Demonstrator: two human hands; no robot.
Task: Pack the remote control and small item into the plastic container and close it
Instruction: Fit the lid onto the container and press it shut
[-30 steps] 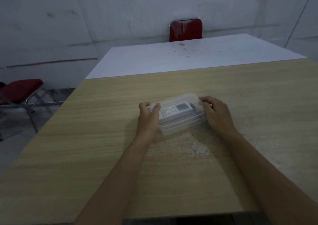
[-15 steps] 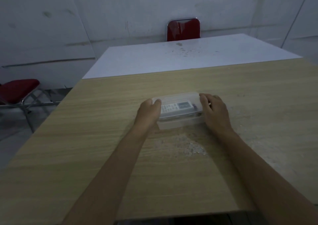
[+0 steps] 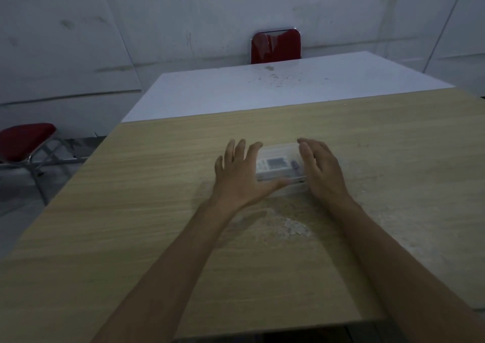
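Note:
A clear plastic container [image 3: 280, 151] with its lid on lies on the wooden table [image 3: 157, 211]. Through the lid I see a white remote control [image 3: 274, 164] with a dark screen, and a small dark item [image 3: 295, 164] at its right end. My left hand [image 3: 240, 177] is at the container's left end, fingers spread, thumb along the front edge. My right hand [image 3: 321, 170] is flat against the right end, fingers straight. Whether either hand touches or presses the container is unclear; neither closes around it.
A patch of pale flakes [image 3: 294, 228] marks the table in front of the container. A white table [image 3: 275, 88] adjoins the far side, with a red chair [image 3: 275, 46] behind it. Another red chair [image 3: 23, 143] stands on the floor at the left.
The container was tilted and gripped at both ends; it now lies flat. Both hands have opened out, the left hand's fingers spreading wide, the right hand flattening.

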